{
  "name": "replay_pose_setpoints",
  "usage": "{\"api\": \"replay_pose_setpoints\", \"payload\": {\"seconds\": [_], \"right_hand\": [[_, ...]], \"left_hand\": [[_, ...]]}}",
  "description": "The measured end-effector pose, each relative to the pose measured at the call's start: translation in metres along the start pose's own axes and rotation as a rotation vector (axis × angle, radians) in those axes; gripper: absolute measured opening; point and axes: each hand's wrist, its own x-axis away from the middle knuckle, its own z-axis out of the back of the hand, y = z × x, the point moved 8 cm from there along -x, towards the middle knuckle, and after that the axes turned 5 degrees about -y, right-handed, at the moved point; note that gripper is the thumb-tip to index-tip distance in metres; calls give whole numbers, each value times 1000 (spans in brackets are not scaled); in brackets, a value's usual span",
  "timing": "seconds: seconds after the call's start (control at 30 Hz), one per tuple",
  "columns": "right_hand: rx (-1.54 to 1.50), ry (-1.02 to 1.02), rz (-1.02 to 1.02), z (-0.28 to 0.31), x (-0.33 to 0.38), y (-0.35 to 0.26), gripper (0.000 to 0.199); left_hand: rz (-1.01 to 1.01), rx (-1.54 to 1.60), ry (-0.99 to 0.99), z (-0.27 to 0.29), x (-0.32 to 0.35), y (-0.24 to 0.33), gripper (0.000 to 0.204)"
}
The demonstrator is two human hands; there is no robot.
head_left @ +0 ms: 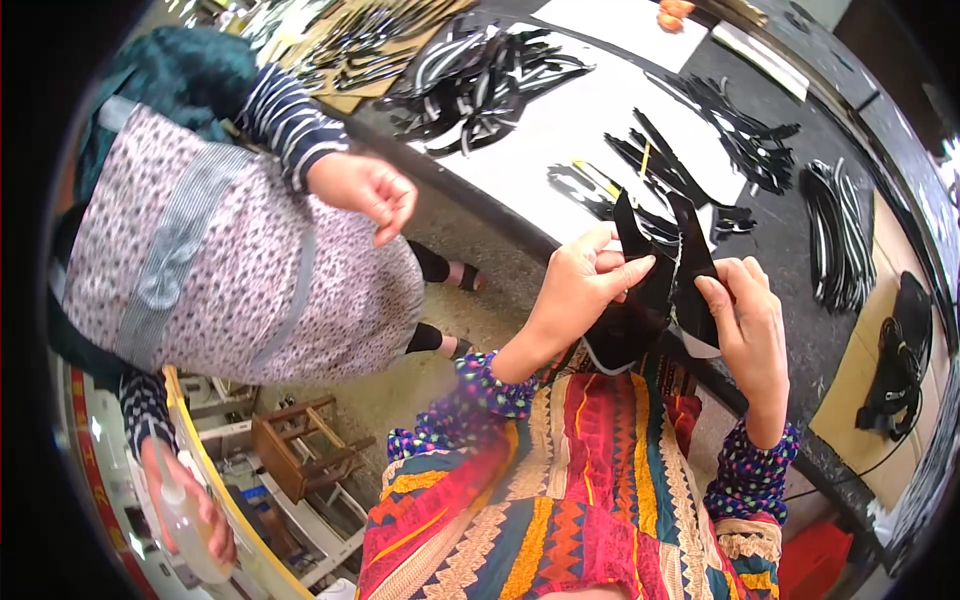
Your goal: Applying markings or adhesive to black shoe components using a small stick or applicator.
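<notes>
Black curved leather cut piece (655, 285): lower part hidden behind my hands; pinched between left grip (585, 280) and right grip (745, 315), above table (560, 130) edge.

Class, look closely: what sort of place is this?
Probably a small workshop making shoe or leather parts: heaps of cut black strips cover the worktable, and both hands hold a black cut piece.

Bright, even light fills the scene, with soft shadows and mild glare on the white table (560, 130). Fisheye distortion bends straight edges toward a black rim, where detail blurs and colour fringes.
</notes>
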Motion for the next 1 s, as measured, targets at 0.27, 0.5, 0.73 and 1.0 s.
{"api": "replay_pose_setpoints", "payload": {"seconds": [0.27,0.5,0.73,1.0], "right_hand": [[-477,-84,-125,22,35,1,70],[-1398,-411,-259,-1,65,-23,50],[-1192,-174,-368,-78,35,40,34],[-1287,16,-297,-87,29,56,31]], "left_hand": [[61,76,-136,-36,-17,1,16],[67,256,-234,-44,-21,-17,16],[104,466,-429,-49,-13,-13,34],[189,505,-427,-47,-10,-12,40]]}}
